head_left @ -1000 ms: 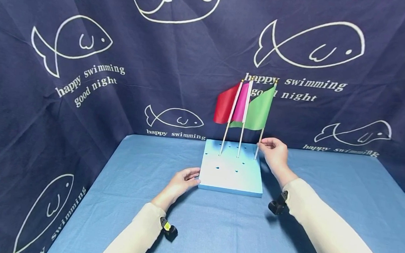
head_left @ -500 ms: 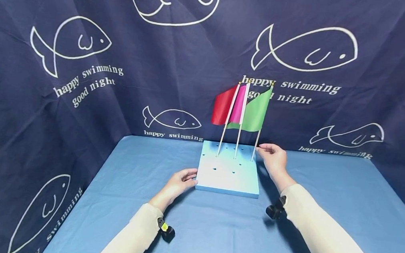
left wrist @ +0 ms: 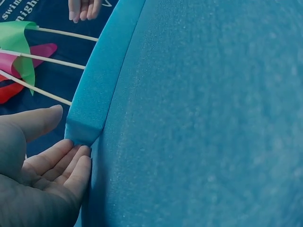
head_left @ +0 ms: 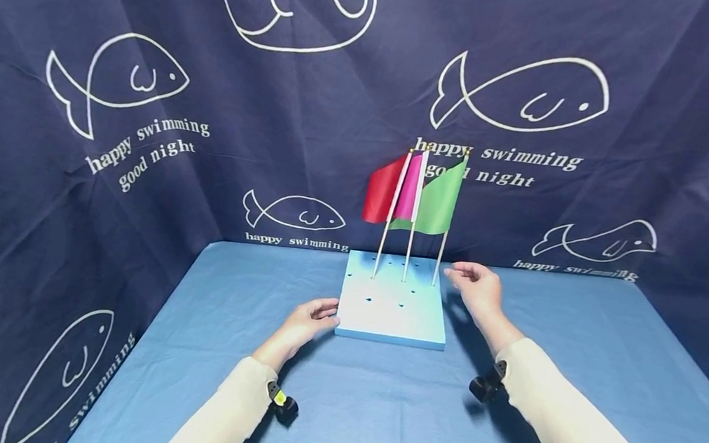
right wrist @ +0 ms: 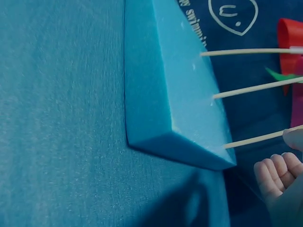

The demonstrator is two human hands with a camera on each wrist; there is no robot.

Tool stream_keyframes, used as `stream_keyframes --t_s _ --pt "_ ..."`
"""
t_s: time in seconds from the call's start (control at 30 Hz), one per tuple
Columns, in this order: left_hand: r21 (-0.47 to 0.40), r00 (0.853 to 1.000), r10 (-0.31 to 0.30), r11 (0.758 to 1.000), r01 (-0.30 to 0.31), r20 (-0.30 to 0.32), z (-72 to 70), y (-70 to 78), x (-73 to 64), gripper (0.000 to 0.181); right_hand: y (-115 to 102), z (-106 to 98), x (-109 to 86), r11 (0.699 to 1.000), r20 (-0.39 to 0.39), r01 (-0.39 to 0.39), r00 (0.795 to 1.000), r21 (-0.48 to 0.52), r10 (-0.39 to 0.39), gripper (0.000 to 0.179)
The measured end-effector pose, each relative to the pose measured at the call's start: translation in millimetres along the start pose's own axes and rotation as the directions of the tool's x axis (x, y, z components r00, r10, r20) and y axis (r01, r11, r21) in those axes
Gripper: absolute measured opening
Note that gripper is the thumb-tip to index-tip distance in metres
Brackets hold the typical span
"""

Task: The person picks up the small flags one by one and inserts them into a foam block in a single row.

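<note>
A light-blue foam block (head_left: 391, 323) lies flat on the table, with small holes in its top. Three flags on thin sticks stand in it in a row: red (head_left: 382, 196), pink (head_left: 408, 191) and green (head_left: 440, 204). The sticks lean slightly right at the top. My left hand (head_left: 304, 321) touches the block's left side; in the left wrist view its fingertips (left wrist: 81, 152) rest at the block's corner, the thumb apart from it. My right hand (head_left: 478, 288) hovers just right of the green flag's stick (head_left: 439, 260), fingers loosely bent, holding nothing.
A blue cloth (head_left: 370, 406) covers the table. Behind it hangs a dark blue curtain (head_left: 311, 133) printed with white fish and lettering. Several bare holes, one of them a front hole (head_left: 369, 299), show in the block's top.
My right hand has let go of the green flag's stick and drawn slightly down and away from it. The left hand stays at the block. The head view has shifted slightly.
</note>
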State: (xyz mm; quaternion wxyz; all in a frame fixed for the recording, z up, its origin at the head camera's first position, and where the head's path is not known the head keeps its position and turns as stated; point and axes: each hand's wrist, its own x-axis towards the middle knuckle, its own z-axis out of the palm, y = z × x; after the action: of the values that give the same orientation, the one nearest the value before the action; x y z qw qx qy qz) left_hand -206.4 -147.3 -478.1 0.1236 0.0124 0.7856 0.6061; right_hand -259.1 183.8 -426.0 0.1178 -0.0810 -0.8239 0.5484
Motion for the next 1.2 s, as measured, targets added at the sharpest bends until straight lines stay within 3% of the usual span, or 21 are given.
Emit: stream_keyframes --t_s 0.23,0.5,0.67,0.83,1.2 --pt "-0.014 1.0 0.012 1.0 -0.012 -0.004 0.7 5.7 2.0 0.05 -4.1 -13.6 -6.2 0.999 0.029 0.018 0.999 0.048 -0.019 0.037" --pt "-0.055 0.998 0.061 0.997 -0.062 -0.026 3.8 9.3 8.7 0.065 -2.9 -28.2 -9.9 0.992 0.018 0.084 0.996 -0.097 -0.082 0.039" --pt "-0.071 0.997 0.07 0.995 -0.071 -0.024 3.7 14.8 9.3 0.074 -3.5 -35.5 -16.1 0.963 0.007 0.182 0.983 -0.201 -0.184 0.036" --pt "-0.067 0.998 0.062 0.996 -0.064 -0.033 4.6 15.6 10.3 0.071 -3.4 -41.2 -23.9 0.928 -0.003 0.254 0.964 -0.273 -0.265 0.035" --pt "0.019 0.995 0.068 0.998 -0.067 -0.074 3.6 15.7 6.3 0.065 3.0 -56.6 -40.0 0.854 0.111 0.382 0.923 -0.353 -0.367 0.042"
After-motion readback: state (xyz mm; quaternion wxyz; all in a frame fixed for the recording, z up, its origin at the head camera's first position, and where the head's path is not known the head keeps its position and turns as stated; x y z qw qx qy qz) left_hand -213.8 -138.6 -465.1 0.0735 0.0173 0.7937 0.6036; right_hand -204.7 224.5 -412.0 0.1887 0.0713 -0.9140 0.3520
